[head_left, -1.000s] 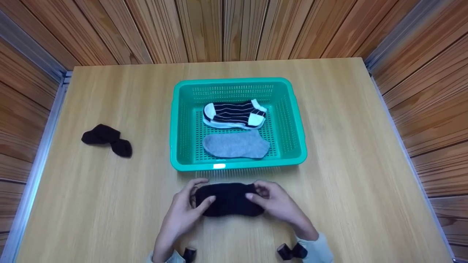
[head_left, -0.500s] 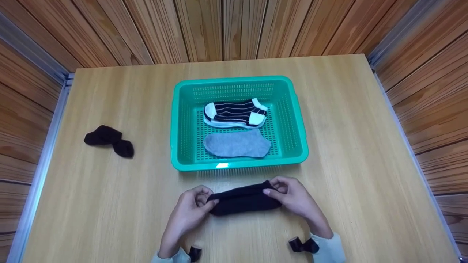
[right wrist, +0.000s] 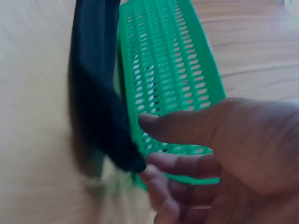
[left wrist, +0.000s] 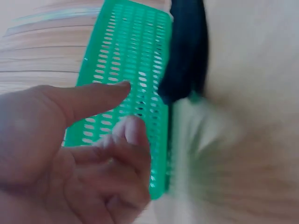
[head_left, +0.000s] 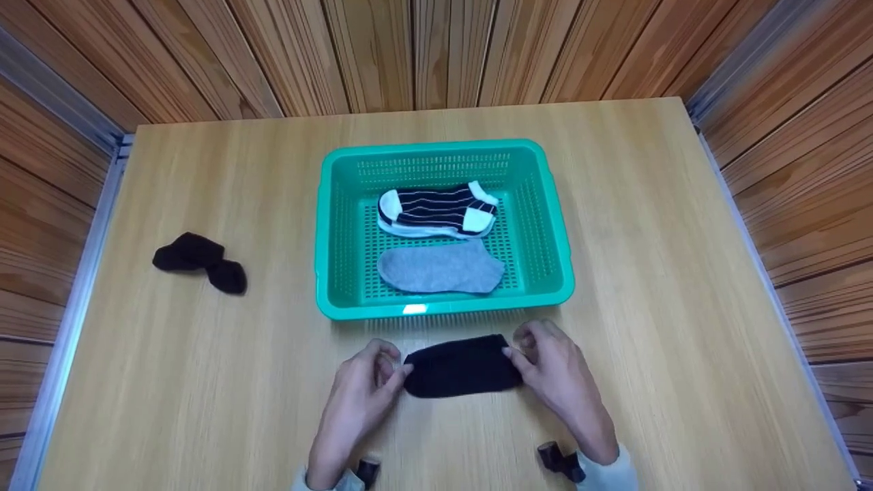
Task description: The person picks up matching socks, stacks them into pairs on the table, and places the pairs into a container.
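A folded black sock (head_left: pixel 464 367) lies crosswise just in front of the green basket, between the two hands. My left hand (head_left: pixel 360 395) is at its left end; in the left wrist view the thumb (left wrist: pixel 100 99) and fingers stand apart, with the sock (left wrist: pixel 184 51) beyond the fingertips. My right hand (head_left: pixel 560 368) is at the other end. There the right wrist view shows thumb (right wrist: pixel 180 127) and fingers spread, the fingertips right at the sock's tip (right wrist: pixel 126 156) but not pinching it.
The green basket (head_left: pixel 445 312) holds dark striped socks with white heels and toes (head_left: pixel 436 210) and a grey sock pair (head_left: pixel 440 268). A bunched black sock (head_left: pixel 199 261) lies on the table's left side. Wooden panels (head_left: pixel 436 54) rise behind and at both sides.
The black sock went from held flat, through stretched and tilted between both hands half a second ago, to lying down. Both hands have loosened from its ends. The basket's contents look unchanged.
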A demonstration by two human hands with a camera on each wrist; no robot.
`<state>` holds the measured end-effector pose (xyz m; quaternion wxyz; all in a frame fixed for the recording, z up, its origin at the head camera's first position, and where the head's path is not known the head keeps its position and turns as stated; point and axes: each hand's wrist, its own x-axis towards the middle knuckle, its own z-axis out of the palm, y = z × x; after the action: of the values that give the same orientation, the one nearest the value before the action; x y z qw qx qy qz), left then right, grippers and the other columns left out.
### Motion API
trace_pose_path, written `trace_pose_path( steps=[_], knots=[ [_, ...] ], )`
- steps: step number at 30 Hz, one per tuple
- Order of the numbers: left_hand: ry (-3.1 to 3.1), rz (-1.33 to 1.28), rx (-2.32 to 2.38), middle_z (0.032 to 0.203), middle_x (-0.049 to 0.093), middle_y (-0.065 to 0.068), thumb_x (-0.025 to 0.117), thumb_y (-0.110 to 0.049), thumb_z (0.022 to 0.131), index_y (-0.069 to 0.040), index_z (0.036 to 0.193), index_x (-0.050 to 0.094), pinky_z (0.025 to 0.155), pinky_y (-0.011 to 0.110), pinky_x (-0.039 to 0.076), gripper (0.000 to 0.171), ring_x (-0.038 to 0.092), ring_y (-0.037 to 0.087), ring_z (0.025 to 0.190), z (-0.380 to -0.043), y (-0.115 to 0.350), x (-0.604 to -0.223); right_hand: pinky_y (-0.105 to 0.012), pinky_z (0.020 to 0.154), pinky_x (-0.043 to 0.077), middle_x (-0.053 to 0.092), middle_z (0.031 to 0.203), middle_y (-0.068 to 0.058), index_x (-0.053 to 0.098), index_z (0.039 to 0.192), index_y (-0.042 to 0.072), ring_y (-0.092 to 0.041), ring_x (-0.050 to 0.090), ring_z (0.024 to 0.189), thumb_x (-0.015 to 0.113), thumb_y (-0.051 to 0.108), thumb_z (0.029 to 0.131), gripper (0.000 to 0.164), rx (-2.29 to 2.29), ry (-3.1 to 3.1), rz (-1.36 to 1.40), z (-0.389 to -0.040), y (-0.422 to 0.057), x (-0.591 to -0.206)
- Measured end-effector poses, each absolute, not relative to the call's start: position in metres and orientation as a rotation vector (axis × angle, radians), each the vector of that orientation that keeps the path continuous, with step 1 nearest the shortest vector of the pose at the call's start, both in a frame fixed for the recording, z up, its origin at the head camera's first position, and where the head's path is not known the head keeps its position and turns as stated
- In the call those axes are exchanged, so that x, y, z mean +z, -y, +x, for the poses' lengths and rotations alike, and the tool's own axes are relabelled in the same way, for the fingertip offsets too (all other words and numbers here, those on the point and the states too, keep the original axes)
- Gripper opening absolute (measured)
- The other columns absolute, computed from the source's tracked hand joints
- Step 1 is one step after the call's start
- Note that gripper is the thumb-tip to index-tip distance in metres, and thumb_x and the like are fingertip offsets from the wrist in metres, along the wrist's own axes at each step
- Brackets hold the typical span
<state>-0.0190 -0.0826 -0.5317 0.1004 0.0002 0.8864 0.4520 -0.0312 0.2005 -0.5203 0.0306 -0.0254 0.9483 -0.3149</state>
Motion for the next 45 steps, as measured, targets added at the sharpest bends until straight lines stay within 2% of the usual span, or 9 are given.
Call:
trace_pose_path(
  steps=[4, 8, 17, 20, 24, 27, 31, 39, 45],
  knots=[
    [-2.599, 0.189, 1.385, 0.083, 0.068, -0.002, 0.078, -0.009, 0.094, -0.008, 0.106, 0.069, 0.063, 0.019, 0.05, 0.015, 0.058, 0.002, 0.071, -0.02, 0.07, -0.534, -0.028, 0.074, 0.055, 0.067, 0.094, -0.001, 0.071, 0.103, 0.009, -0.013, 0.063, 0.085, 0.083, 0.006, 0.087, 0.02, -1.025, -2.887, -0.247, -0.03, -0.191, -0.52],
    [-2.601, 0.294, 1.312, 0.091, 0.072, 0.003, 0.078, -0.002, 0.09, -0.004, 0.109, 0.071, 0.068, 0.021, 0.055, 0.02, 0.064, 0.005, 0.077, -0.02, 0.057, -0.539, -0.027, 0.076, 0.055, 0.067, 0.101, -0.002, 0.071, 0.109, 0.009, -0.012, 0.062, 0.089, 0.085, 0.007, 0.086, 0.027, -0.944, -2.803, -0.344, -0.03, -0.185, -0.525],
    [-2.725, 0.258, 1.067, 0.085, 0.066, 0.002, 0.086, -0.004, 0.083, -0.001, 0.116, 0.072, 0.064, 0.022, 0.048, 0.036, 0.057, 0.007, 0.074, -0.016, 0.05, -0.54, -0.027, 0.075, 0.054, 0.061, 0.107, -0.005, 0.068, 0.119, 0.007, -0.015, 0.06, 0.091, 0.089, 0.01, 0.082, 0.043, -0.895, -2.734, -0.382, -0.029, -0.186, -0.532],
    [-2.74, 0.227, 1.042, 0.085, 0.065, 0.003, 0.089, -0.004, 0.079, -0.001, 0.117, 0.071, 0.064, 0.024, 0.05, 0.041, 0.057, 0.009, 0.074, -0.015, 0.049, -0.539, -0.027, 0.075, 0.053, 0.058, 0.109, -0.006, 0.065, 0.121, 0.007, -0.015, 0.059, 0.09, 0.089, 0.011, 0.082, 0.046, -0.894, -2.718, -0.398, -0.03, -0.187, -0.532],
    [-2.722, 0.173, 0.999, 0.097, 0.07, 0.01, 0.088, -0.004, 0.081, -0.001, 0.121, 0.069, 0.076, 0.034, 0.06, 0.044, 0.069, 0.018, 0.088, -0.016, 0.045, -0.536, -0.031, 0.077, 0.052, 0.056, 0.111, -0.006, 0.062, 0.123, 0.009, -0.015, 0.055, 0.091, 0.089, 0.014, 0.083, 0.049, -0.866, -2.708, -0.376, -0.03, -0.186, -0.532],
    [-2.698, 0.154, 0.975, 0.109, 0.071, 0.016, 0.085, -0.004, 0.084, 0.0, 0.124, 0.067, 0.086, 0.043, 0.062, 0.043, 0.073, 0.028, 0.103, -0.018, 0.043, -0.534, -0.038, 0.083, 0.054, 0.056, 0.114, -0.007, 0.061, 0.125, 0.009, -0.017, 0.056, 0.095, 0.089, 0.016, 0.084, 0.05, -0.841, -2.705, -0.373, -0.029, -0.184, -0.531],
    [-2.682, 0.178, 0.958, 0.112, 0.069, 0.016, 0.083, -0.004, 0.086, 0.0, 0.125, 0.067, 0.087, 0.044, 0.062, 0.042, 0.073, 0.029, 0.103, -0.017, 0.044, -0.533, -0.041, 0.087, 0.055, 0.057, 0.115, -0.006, 0.061, 0.124, 0.009, -0.017, 0.058, 0.098, 0.088, 0.017, 0.084, 0.048, -0.819, -2.721, -0.382, -0.028, -0.184, -0.531],
    [-2.722, 0.323, 0.954, 0.107, 0.067, 0.01, 0.081, -0.009, 0.089, -0.004, 0.124, 0.069, 0.083, 0.041, 0.06, 0.038, 0.069, 0.024, 0.1, -0.011, 0.052, -0.531, -0.026, 0.073, 0.055, 0.065, 0.102, -0.003, 0.068, 0.113, 0.006, -0.012, 0.063, 0.084, 0.084, 0.016, 0.089, 0.03, -0.933, -2.752, -0.488, -0.032, -0.182, -0.527],
    [-2.765, 0.339, 0.993, 0.102, 0.067, 0.006, 0.081, -0.013, 0.091, -0.007, 0.122, 0.07, 0.077, 0.036, 0.058, 0.034, 0.065, 0.016, 0.092, -0.009, 0.058, -0.528, -0.023, 0.07, 0.054, 0.066, 0.097, -0.002, 0.069, 0.109, 0.007, -0.01, 0.063, 0.081, 0.082, 0.015, 0.092, 0.022, -1.017, -2.747, -0.507, -0.034, -0.176, -0.523]
  ],
)
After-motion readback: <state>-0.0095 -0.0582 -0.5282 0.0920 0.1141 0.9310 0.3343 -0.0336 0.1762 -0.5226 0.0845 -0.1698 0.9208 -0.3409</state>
